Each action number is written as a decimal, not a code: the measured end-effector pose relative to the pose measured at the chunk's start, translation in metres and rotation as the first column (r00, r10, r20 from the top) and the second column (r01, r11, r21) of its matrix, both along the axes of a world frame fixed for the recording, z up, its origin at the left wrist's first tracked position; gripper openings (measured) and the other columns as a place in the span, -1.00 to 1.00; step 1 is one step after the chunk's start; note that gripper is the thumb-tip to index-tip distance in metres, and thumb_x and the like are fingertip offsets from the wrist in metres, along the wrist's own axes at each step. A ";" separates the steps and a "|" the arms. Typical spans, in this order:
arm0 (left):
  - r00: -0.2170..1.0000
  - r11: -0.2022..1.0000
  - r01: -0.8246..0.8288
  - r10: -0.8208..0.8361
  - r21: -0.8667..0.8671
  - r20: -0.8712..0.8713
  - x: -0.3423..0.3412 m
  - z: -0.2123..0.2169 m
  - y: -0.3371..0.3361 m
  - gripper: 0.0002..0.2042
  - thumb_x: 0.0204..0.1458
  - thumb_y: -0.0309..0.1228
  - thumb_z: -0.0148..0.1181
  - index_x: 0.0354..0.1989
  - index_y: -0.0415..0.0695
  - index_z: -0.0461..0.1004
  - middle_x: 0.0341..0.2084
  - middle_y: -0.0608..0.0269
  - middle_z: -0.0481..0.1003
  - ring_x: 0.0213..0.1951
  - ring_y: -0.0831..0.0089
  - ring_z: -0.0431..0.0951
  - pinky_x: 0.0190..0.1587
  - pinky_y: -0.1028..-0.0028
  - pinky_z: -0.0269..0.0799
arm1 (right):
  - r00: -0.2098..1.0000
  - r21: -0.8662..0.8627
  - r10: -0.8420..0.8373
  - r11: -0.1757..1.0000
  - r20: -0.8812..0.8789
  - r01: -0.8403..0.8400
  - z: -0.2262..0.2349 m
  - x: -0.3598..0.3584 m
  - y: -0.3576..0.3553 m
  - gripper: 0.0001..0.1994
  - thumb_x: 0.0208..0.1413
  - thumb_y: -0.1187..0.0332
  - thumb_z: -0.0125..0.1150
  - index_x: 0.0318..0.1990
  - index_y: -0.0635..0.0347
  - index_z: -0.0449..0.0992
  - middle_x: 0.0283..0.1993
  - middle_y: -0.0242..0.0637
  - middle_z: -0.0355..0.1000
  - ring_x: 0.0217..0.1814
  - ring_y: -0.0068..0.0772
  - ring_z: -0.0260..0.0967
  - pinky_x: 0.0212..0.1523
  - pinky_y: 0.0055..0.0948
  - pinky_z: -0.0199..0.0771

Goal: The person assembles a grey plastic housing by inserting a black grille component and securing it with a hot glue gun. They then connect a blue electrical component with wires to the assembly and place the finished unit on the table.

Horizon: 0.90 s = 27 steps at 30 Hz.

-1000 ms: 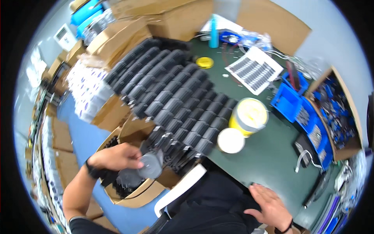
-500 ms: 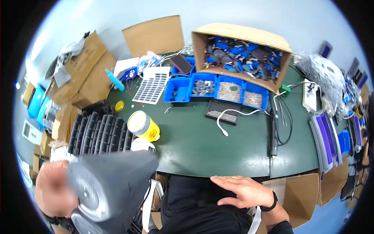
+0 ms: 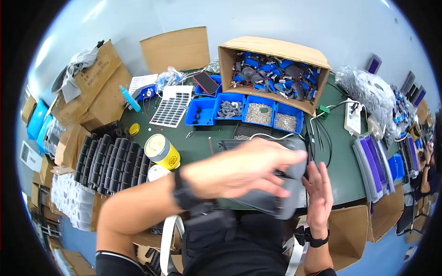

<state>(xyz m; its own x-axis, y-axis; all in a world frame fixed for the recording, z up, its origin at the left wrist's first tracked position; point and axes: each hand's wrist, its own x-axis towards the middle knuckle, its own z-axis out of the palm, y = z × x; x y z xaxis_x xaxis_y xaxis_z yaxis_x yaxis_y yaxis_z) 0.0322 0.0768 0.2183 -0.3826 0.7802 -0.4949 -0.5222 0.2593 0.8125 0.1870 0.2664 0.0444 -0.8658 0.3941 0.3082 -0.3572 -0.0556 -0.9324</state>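
Note:
My left hand [image 3: 251, 168] reaches across from the left and grips a dark grey plastic housing [image 3: 289, 198] at its rounded end. The housing lies tilted over the front edge of the green table, and my hand and forearm cover much of it. Beside its right end, my right hand [image 3: 319, 195] is raised with fingers stretched and apart, holding nothing. Whether it touches the housing I cannot tell. Left of my forearm stands a yellow and grey canister [image 3: 162, 152]. Beyond the housing is a black grid tray [image 3: 251, 131], partly hidden.
Blue bins [image 3: 201, 111] of small parts stand before a cardboard box [image 3: 276, 46] of blue and grey components. Black slatted parts [image 3: 110, 161] are stacked at left. A white cable [image 3: 285, 135] crosses the table. Purple and grey panels [image 3: 374, 168] stand at right.
My left hand has brought the grey housing from the lower left to the front of the table. My right hand has lifted from the table edge and turned upright beside it.

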 end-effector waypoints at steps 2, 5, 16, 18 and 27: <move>0.989 0.976 0.109 -0.126 0.186 0.083 0.002 -0.040 0.030 -0.50 0.38 -0.05 0.19 0.13 -0.33 0.48 0.19 0.05 0.36 0.05 0.26 0.51 0.10 0.24 0.59 | 1.000 0.030 0.003 1.000 -0.031 -0.002 -0.002 -0.010 -0.002 0.34 0.08 -0.55 0.18 0.63 0.39 -0.26 0.70 0.17 -0.20 0.76 0.03 -0.26 0.64 0.00 -0.18; 0.991 0.982 -0.005 -0.019 0.188 0.129 0.017 -0.086 0.077 -0.57 0.38 -0.08 0.16 -0.05 -0.32 0.46 0.08 0.00 0.39 -0.04 0.39 0.46 -0.03 0.27 0.54 | 0.989 0.154 0.042 0.986 0.139 -0.063 -0.027 -0.010 0.015 0.30 0.09 -0.54 0.18 0.62 0.41 -0.17 0.70 0.07 -0.16 0.74 -0.08 -0.19 0.63 -0.17 -0.15; 0.836 0.979 0.180 -0.103 0.092 -0.539 0.003 -0.111 0.000 -0.37 0.29 -0.19 0.30 0.43 -0.26 0.28 0.31 -0.10 0.38 0.29 0.15 0.47 0.19 0.25 0.48 | 0.981 0.018 -0.006 1.000 0.195 0.003 -0.064 -0.038 0.007 0.00 0.20 0.16 0.31 0.62 0.44 -0.16 0.62 0.04 0.08 0.65 -0.15 0.03 0.60 -0.26 -0.08; 0.557 0.962 0.248 -0.236 -0.111 -0.796 -0.013 -0.107 -0.038 -0.35 0.27 -0.20 0.31 0.45 -0.22 0.26 0.38 -0.15 0.33 0.40 -0.06 0.37 0.35 0.07 0.37 | 0.979 0.083 -0.038 0.996 0.198 0.021 -0.064 -0.040 0.012 0.02 0.21 0.14 0.31 0.63 0.44 -0.19 0.67 0.11 -0.08 0.71 -0.12 -0.09 0.62 -0.25 -0.17; 0.045 0.924 -0.057 -0.375 -0.377 -0.926 -0.044 -0.188 -0.080 -0.58 0.31 -0.38 0.18 0.30 -0.22 0.37 0.08 -0.07 0.51 0.28 -0.06 0.44 0.45 -0.08 0.20 | 0.993 -0.075 -0.017 0.997 0.121 0.027 -0.056 -0.060 0.009 0.22 -0.17 0.16 0.32 0.65 0.37 -0.23 0.74 0.01 -0.26 0.73 -0.10 -0.14 0.64 -0.22 -0.17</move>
